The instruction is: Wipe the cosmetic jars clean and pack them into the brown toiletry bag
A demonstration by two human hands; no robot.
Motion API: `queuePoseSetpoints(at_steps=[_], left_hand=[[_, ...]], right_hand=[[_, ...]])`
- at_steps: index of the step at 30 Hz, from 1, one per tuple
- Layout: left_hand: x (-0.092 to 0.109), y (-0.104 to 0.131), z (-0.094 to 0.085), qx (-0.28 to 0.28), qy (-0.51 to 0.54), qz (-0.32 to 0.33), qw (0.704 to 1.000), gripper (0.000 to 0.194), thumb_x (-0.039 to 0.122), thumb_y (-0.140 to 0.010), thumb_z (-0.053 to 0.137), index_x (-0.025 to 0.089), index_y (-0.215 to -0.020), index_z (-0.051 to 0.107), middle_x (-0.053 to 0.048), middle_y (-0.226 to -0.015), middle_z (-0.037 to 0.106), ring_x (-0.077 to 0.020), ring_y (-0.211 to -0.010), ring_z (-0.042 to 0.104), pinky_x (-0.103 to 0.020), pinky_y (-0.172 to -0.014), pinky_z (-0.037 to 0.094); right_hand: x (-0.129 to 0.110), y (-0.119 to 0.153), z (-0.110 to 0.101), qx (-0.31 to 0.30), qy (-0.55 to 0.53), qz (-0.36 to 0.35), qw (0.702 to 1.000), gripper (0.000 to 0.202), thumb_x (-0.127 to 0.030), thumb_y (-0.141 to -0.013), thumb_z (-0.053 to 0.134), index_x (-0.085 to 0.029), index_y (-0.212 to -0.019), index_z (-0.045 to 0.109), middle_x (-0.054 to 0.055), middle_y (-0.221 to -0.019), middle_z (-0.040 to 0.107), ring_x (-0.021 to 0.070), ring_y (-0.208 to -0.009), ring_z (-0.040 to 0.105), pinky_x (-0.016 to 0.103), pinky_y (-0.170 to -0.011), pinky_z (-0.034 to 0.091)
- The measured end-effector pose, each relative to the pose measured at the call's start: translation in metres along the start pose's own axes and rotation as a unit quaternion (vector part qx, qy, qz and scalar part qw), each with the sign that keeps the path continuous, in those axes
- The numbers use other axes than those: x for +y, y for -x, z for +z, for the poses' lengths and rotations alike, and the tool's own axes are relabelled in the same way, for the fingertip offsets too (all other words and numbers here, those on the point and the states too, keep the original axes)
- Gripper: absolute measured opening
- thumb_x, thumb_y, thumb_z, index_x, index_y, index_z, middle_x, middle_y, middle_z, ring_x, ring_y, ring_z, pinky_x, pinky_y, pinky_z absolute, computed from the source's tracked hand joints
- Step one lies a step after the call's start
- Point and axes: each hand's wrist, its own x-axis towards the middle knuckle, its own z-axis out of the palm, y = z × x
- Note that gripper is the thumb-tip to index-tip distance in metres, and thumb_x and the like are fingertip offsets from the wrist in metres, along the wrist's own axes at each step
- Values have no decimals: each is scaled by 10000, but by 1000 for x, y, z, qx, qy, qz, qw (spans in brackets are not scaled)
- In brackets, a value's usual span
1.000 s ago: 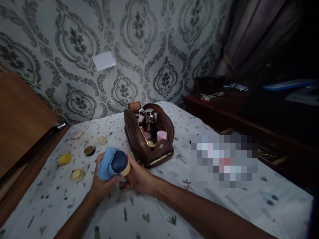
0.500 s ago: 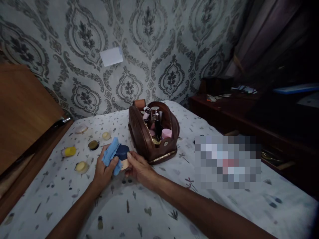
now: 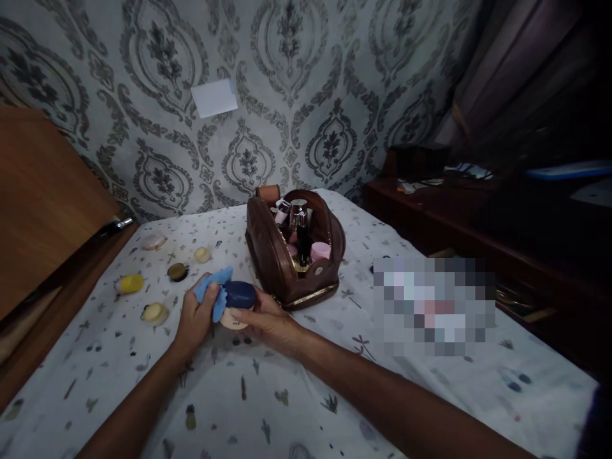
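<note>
In front of me, my right hand is closed around a small cream jar with a dark blue lid. My left hand pinches a light blue cloth, whose edge rests against the jar's left side. Just beyond the hands, a brown leather toiletry bag stands unzipped. Inside it show a pink-lidded jar, a black tube and a bottle with a shiny cap.
On the patterned sheet to the left lie a yellow-capped bottle, a dark round lid, two pale yellow jars and a flat compact. A blurred-out patch covers something at right. A wooden panel stands at far left.
The jar has been turned so more of its lid and cream side faces me. My right fingers have shifted around its lower side, and the cloth has slid toward the lid's left edge.
</note>
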Motion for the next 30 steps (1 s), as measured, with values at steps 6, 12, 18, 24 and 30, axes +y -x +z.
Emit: queuePoseSetpoints(at_steps=[6, 12, 18, 24, 30], left_hand=[[11, -2, -6, -12, -2, 61, 998, 493, 538, -958, 494, 178, -1273, 613, -107, -1248, 664, -264, -1181, 598, -408, -1098, 413], [13, -1, -19, -191, 53, 116, 973, 610, 616, -894, 566, 198, -1334, 630, -145, -1374, 619, -332, -1272, 565, -439, -1089, 438], [16, -1, -16, -192, 22, 135, 972, 439, 498, -850, 690, 221, -1190, 696, -120, -1184, 678, -291, -1102, 629, -376, -924, 512], [15, 1, -12, -91, -60, 199, 974, 320, 419, -900, 615, 211, -1142, 641, -88, -1077, 650, -247, -1020, 609, -362, -897, 490], [6, 1, -10, -74, -120, 226, 964, 328, 413, -906, 551, 187, -1133, 621, -88, -1015, 638, -238, -945, 601, -363, -864, 493]], right_hand=[[-7, 2, 1, -17, 46, 56, 997, 651, -581, -484, 930, -170, -901, 645, -30, -734, 639, 102, -618, 568, 208, -523, 413], [-4, 1, -6, -7, 79, 75, 994, 662, -739, -532, 828, -171, -797, 613, -38, -666, 585, 89, -590, 524, 210, -527, 297], [1, -4, -7, 13, 48, 87, 995, 614, -779, -701, 695, -189, -838, 590, -48, -603, 568, 97, -518, 506, 206, -484, 253], [-1, -7, -5, 32, -41, 65, 997, 442, -613, -808, 708, -195, -913, 613, -35, -706, 640, 106, -602, 585, 204, -497, 377], [-1, -4, -7, 34, -26, 44, 998, 491, -593, -728, 795, -196, -948, 611, -27, -747, 639, 119, -652, 598, 205, -501, 400]])
